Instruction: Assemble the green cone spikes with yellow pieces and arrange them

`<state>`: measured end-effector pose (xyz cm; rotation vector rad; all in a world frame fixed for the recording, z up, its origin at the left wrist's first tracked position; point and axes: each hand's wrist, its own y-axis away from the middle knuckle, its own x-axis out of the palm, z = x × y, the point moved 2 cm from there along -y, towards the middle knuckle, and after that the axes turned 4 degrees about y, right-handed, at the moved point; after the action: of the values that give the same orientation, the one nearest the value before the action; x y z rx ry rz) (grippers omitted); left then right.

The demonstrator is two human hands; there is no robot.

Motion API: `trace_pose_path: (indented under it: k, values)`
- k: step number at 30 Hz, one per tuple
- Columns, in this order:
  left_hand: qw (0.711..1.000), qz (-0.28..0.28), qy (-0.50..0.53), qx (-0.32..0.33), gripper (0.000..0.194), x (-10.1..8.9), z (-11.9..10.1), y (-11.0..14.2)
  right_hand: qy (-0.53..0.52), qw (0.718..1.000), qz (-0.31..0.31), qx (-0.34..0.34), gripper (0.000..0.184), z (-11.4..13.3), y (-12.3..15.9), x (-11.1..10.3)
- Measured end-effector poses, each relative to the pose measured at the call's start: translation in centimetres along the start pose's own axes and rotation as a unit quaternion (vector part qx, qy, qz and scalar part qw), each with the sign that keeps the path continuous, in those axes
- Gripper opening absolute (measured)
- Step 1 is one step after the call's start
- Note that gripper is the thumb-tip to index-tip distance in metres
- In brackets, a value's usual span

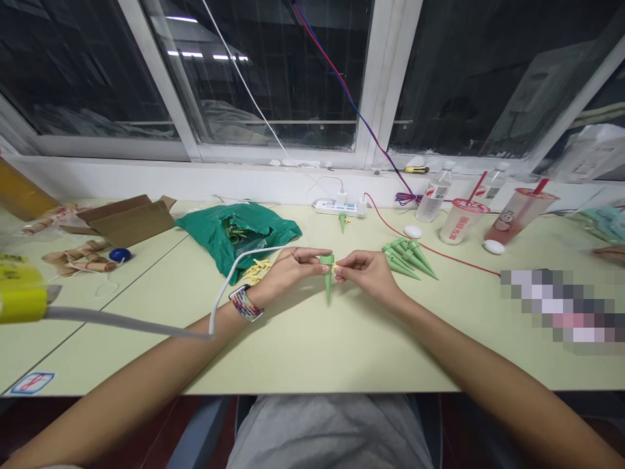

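Above the middle of the table, my left hand (288, 268) grips a green plastic cone-shaped spike (328, 286) by its wide top, point downward. My right hand (368, 273) pinches a small yellow plastic piece (334, 266) against the spike's side, just below the cap; fingers hide most of that piece. Several similar yellow pieces (258, 268) lie in a loose pile behind my left wrist. Beyond my right hand rests a bunch of green spikes (407, 256). Another small green spike (342, 223) with a yellow bit is by the power strip.
A green plastic bag (202, 233) lies open at the back left, near a cardboard box (129, 221) and wooden toys (90, 257). A white cable (146, 324) crosses over my left forearm. Drink cups (461, 221) and bottles stand back right. Another person's hand (610, 253) is at the right edge.
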<state>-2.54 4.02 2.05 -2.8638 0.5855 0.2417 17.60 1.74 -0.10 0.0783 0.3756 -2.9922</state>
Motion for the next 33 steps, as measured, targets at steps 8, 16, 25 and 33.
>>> trace_pose_path:
  k: [8,16,25,33]
  values:
    - [0.993,0.044,0.102,-0.029,0.048,-0.1,1.2,-0.2,0.02,1.0,0.0,-0.012,0.027,-0.2,0.0,0.2]
    - [1.0,0.0,-0.006,-0.005,0.041,0.1,-0.5,0.1,-0.01,1.0,0.006,0.016,0.035,0.1,-0.2,0.1]
    - [0.999,0.004,-0.038,0.017,0.046,-1.1,-0.1,-0.4,-0.045,0.999,0.005,-0.01,0.034,-0.4,-0.7,1.0]
    - [0.983,-0.121,0.045,0.132,0.041,-2.5,-0.7,-0.7,0.223,0.961,0.07,-0.148,0.029,-1.9,1.1,3.6]
